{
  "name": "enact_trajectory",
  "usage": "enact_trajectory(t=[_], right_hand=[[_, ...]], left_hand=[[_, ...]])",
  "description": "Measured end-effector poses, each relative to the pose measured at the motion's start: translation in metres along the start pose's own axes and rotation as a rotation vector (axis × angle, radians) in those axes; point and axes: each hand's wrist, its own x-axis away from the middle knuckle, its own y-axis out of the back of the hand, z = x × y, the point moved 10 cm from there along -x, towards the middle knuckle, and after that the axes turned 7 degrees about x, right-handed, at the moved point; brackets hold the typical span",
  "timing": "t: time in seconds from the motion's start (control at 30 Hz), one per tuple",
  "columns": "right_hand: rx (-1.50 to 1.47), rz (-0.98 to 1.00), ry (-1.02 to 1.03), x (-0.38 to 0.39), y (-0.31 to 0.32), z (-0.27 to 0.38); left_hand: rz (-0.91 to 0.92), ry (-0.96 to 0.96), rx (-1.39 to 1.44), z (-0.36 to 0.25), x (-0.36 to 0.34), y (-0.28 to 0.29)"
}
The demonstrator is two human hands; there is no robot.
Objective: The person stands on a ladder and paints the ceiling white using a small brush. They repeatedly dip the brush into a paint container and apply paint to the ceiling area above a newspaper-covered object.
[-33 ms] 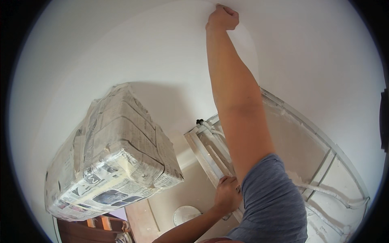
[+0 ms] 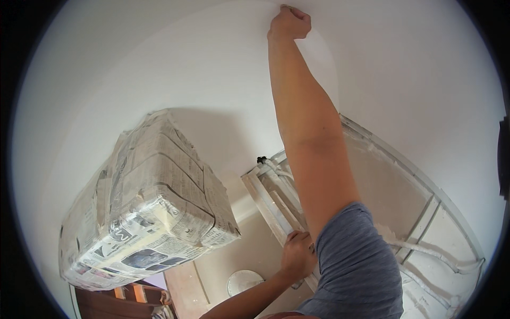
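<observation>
My right arm reaches up to a smooth white surface. At its end, my right hand is closed with its fingertips against that surface. A thin edge shows at the fingertips, too small to name. Lower down, my left hand is wrapped round a pale metal rail, partly hidden behind my right upper arm. The rail belongs to an open metal frame beside a curved metal channel.
A boxy bundle wrapped in newspaper and tape juts out at the left. White-coated cables hang at the right. A round white bucket-like thing sits far below, near a brown opening with orange parts.
My right hand has shifted slightly to the left along the white surface. My left hand stays on the rail.
</observation>
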Motion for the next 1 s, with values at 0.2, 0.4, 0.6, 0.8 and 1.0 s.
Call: enact_trajectory(t=[0.2,0.4,0.6,0.8,1.0], right_hand=[[-0.012,0.031,0.133,-0.034,0.019,-0.02],[-0.029,-0.329,-0.073,-0.1,0.244,-0.107],[0.087,-0.506,-0.205,-0.117,0.397,-0.149],[0.026,-0.523,-0.291,-0.132,0.428,-0.183],[0.077,-0.406,-0.244,-0.139,0.41,-0.172]], left_hand=[[0.06,-0.02,-0.221,-0.016,-0.007,-0.002],[0.12,-0.114,-0.386,-0.019,-0.009,-0.009],[0.166,-0.071,-0.405,-0.015,-0.009,-0.014],[0.15,-0.097,-0.416,-0.019,-0.01,-0.013],[0.141,-0.107,-0.422,-0.019,-0.011,-0.011]])
